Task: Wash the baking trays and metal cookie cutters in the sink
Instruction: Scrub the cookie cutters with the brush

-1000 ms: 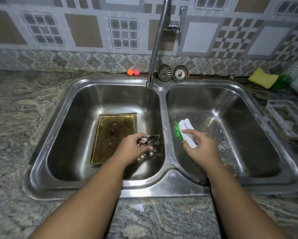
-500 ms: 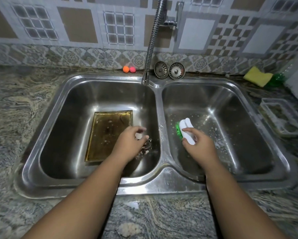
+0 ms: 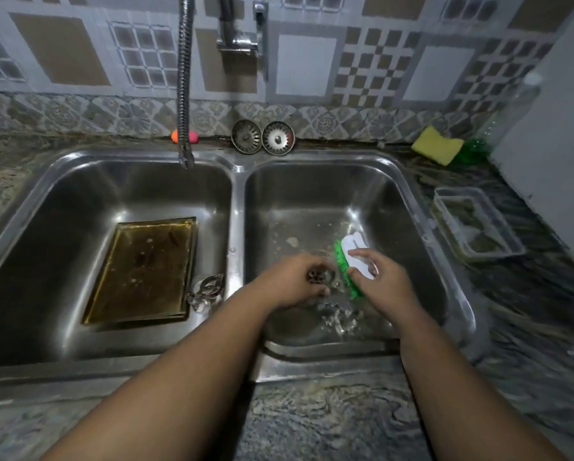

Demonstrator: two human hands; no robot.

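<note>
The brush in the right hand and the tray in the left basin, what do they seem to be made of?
Brush: probably plastic; smooth glossy white back, bright green bristles. Tray: probably thin metal with a folded rim; its brownish-gold, stained surface may be a coating or baked-on residue.

Home kitchen, I note: double steel sink (image 3: pixel 237 194) around left hand (image 3: pixel 292 282) and right hand (image 3: pixel 383 282); patterned wall tiles (image 3: pixel 305 68) beyond them; yellow sponge (image 3: pixel 437 144) far right on stone counter (image 3: pixel 312 420).
</note>
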